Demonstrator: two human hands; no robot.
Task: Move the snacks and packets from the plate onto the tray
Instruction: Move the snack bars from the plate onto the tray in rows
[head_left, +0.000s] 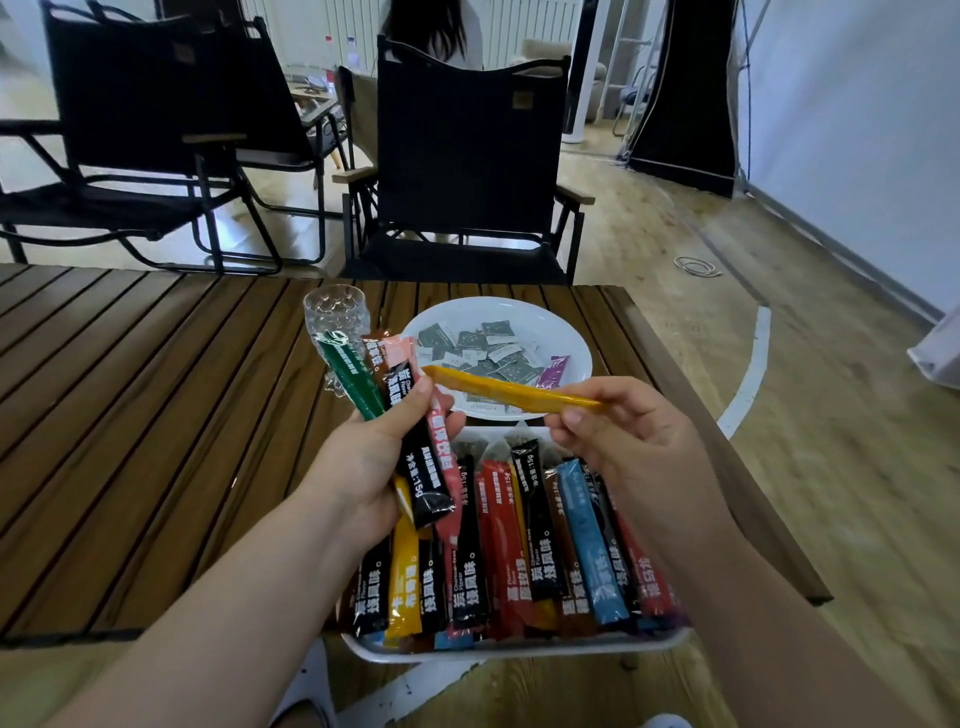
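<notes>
An orange stick (514, 389) is being held in the air above the near rim of the plate (582, 343), just beyond the tray (519, 649). Its long axis is being carried almost level, running left to right and dipping slightly toward the right. Its right end is being pinched by the right grip (634, 441), between the thumb and curled fingers. Its left end is being met by the thumb tip of the left grip (374, 457).

A bundle (423, 483) of green, brown, pink, black and red sticks is being clasped in the left grip, with the fingers curled round it. The bundle is being fanned out, its far ends pointing away and to the left, toward the glass (335, 312).

Many more sticks (519, 545) are being carried by the tray, laid side by side with their long axes running near to far. Small sachets (483, 348) and a purple stick (551, 370) are being held by the plate. Plate, tray and glass are being borne by the slatted worktop (156, 415), the plate just beyond the tray and the glass beside the plate's left rim. A black chair (467, 156) is being shown beyond the worktop's far edge.
</notes>
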